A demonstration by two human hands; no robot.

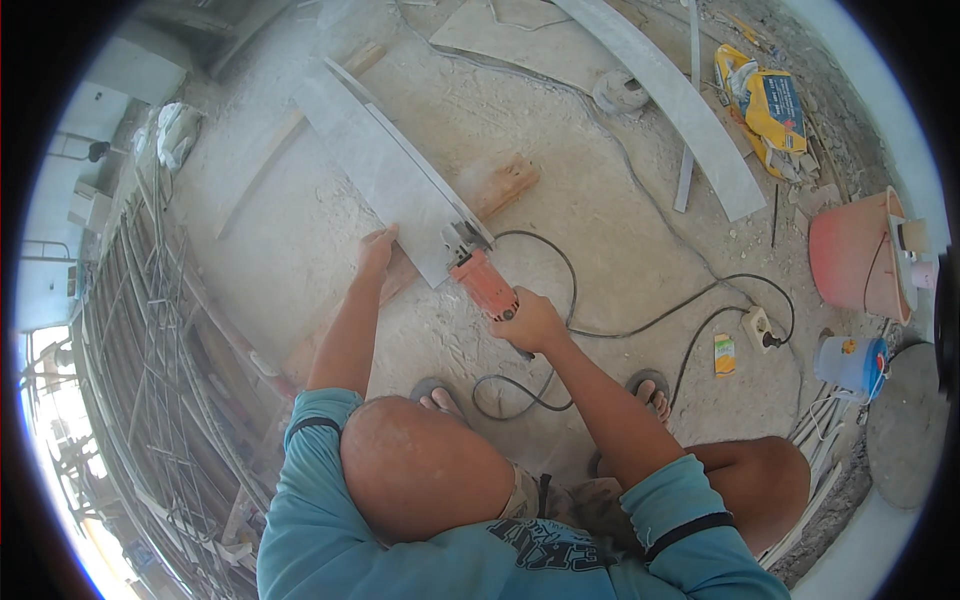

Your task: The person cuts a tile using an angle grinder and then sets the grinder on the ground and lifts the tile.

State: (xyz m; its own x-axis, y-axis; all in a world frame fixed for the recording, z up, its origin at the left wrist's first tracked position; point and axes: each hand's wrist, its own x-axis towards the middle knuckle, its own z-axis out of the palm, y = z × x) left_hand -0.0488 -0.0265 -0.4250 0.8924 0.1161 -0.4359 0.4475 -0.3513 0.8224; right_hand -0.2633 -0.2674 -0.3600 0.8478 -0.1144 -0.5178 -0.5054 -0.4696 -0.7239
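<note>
My right hand [532, 322] is wrapped round the rear body of an orange angle grinder [486, 285]. The grinder's head and disc rest at the near right corner of a long grey slab [365, 165], by its long edge. A narrow strip runs along that edge, with a thin line between it and the rest. On the slab's left edge, close to its near end, my left hand [377, 247] has its fingers closed; their undersides are hidden. Wooden beams [505, 187] lie beneath the slab and hold it off the dusty floor.
A black cord [640, 333] loops from the grinder to a white socket [759, 327]. At right stand a pink bucket [855, 255] and a blue-lidded tub [848, 364]. Another long slab [690, 115] and a yellow bag [765, 105] lie far right. Rods and bars [150, 370] are piled left.
</note>
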